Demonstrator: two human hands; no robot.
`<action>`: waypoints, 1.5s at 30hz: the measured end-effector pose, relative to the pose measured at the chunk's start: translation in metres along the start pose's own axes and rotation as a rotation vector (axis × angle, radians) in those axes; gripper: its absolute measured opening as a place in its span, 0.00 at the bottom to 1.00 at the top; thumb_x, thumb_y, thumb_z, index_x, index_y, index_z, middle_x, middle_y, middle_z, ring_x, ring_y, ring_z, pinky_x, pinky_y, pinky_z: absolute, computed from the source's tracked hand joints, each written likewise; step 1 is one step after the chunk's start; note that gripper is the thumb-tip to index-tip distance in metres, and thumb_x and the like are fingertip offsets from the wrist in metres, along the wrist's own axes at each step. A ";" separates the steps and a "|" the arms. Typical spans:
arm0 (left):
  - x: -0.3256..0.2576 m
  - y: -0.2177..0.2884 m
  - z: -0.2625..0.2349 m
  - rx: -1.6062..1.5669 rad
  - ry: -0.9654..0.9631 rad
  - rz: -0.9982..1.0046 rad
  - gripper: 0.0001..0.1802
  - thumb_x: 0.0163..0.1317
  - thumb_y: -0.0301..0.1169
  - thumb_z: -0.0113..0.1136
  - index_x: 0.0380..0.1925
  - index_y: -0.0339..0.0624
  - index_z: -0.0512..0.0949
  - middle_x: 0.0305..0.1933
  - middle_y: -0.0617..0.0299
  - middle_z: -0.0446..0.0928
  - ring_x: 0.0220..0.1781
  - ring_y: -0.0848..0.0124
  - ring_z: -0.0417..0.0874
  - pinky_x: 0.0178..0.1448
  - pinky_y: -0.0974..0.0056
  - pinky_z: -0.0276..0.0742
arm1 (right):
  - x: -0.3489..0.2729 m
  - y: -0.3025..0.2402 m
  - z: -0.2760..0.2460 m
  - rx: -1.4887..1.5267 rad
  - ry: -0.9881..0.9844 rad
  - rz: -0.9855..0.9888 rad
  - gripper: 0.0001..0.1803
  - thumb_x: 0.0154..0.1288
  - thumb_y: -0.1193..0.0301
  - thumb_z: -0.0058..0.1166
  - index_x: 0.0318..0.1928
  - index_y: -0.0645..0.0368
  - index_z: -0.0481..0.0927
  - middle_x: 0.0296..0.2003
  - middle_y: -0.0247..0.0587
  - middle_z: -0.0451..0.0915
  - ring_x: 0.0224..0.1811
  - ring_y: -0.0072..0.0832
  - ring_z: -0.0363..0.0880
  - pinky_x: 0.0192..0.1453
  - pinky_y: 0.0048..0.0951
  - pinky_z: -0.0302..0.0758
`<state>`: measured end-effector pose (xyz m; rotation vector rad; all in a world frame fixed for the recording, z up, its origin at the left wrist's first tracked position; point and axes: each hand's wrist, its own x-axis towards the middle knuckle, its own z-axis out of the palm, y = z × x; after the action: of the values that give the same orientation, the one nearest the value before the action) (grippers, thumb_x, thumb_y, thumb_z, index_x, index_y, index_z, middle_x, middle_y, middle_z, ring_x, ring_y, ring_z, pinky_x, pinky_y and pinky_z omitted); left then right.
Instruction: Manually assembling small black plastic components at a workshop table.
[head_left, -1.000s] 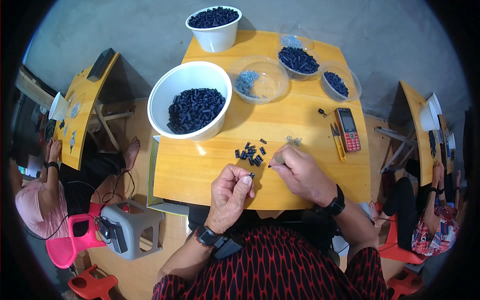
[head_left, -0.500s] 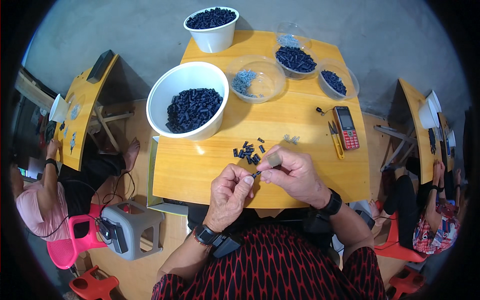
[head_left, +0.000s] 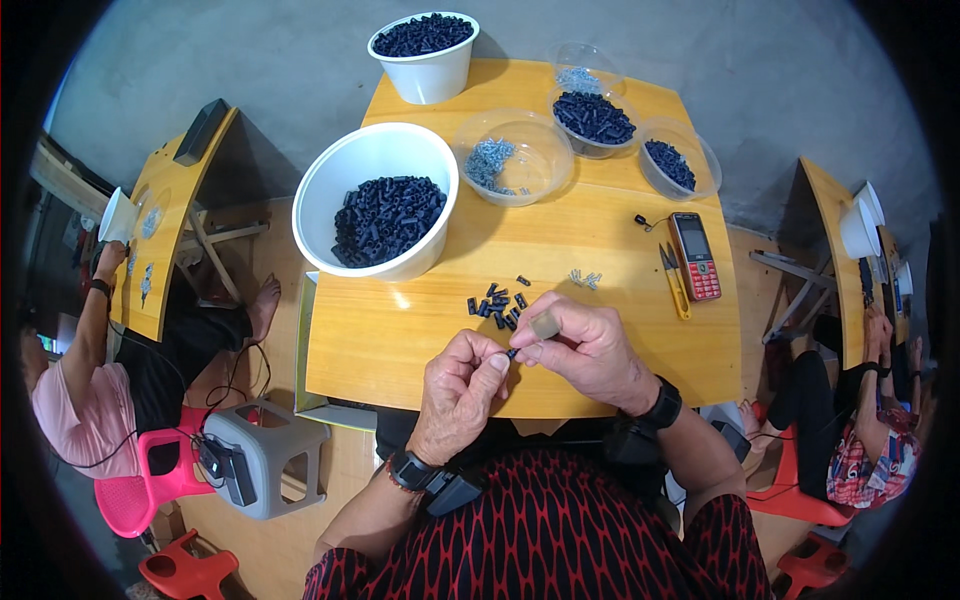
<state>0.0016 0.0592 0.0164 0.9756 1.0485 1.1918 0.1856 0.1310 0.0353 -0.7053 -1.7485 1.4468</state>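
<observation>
My left hand point(head_left: 462, 392) and my right hand point(head_left: 582, 345) meet over the near part of the yellow wooden table point(head_left: 400, 345). Between their fingertips they pinch one small black plastic piece point(head_left: 512, 352). My right hand also grips a small grey tool point(head_left: 544, 326). Just beyond my hands lies a loose pile of small black pieces point(head_left: 496, 303). A few small silver screws point(head_left: 584, 278) lie to the right of the pile.
A large white bowl of black pieces point(head_left: 374, 212) stands at the left, a white tub point(head_left: 424, 44) at the back. Clear bowls hold screws point(head_left: 497, 160) and black pieces point(head_left: 594, 120). A red phone point(head_left: 694, 255) and yellow snips point(head_left: 672, 282) lie right. Other people sit at side tables.
My right hand has drawn back from the table toward my left hand, and both now meet closer together on the small black piece.
</observation>
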 end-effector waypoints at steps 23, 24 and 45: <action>-0.002 -0.006 0.003 0.119 0.027 0.064 0.11 0.76 0.37 0.52 0.40 0.43 0.67 0.29 0.70 0.69 0.28 0.82 0.67 0.33 0.75 0.66 | 0.008 -0.005 -0.006 -0.179 -0.044 -0.119 0.06 0.60 0.82 0.63 0.39 0.64 0.85 0.37 0.39 0.81 0.39 0.27 0.81 0.43 0.25 0.76; -0.001 -0.006 0.003 0.119 0.020 0.058 0.11 0.76 0.37 0.52 0.40 0.43 0.67 0.29 0.69 0.69 0.28 0.82 0.67 0.33 0.75 0.66 | 0.008 -0.005 -0.006 -0.132 -0.037 -0.087 0.07 0.60 0.82 0.63 0.39 0.64 0.85 0.37 0.38 0.81 0.39 0.26 0.81 0.43 0.25 0.76; -0.002 -0.005 0.000 0.086 -0.011 0.031 0.10 0.76 0.37 0.52 0.40 0.42 0.68 0.29 0.69 0.69 0.28 0.81 0.67 0.33 0.74 0.67 | 0.004 0.000 -0.003 0.085 -0.022 0.059 0.07 0.59 0.84 0.64 0.38 0.64 0.81 0.35 0.36 0.81 0.38 0.21 0.81 0.43 0.24 0.78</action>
<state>0.0025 0.0571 0.0120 1.0671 1.0866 1.1736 0.1858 0.1362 0.0360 -0.7030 -1.6846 1.5649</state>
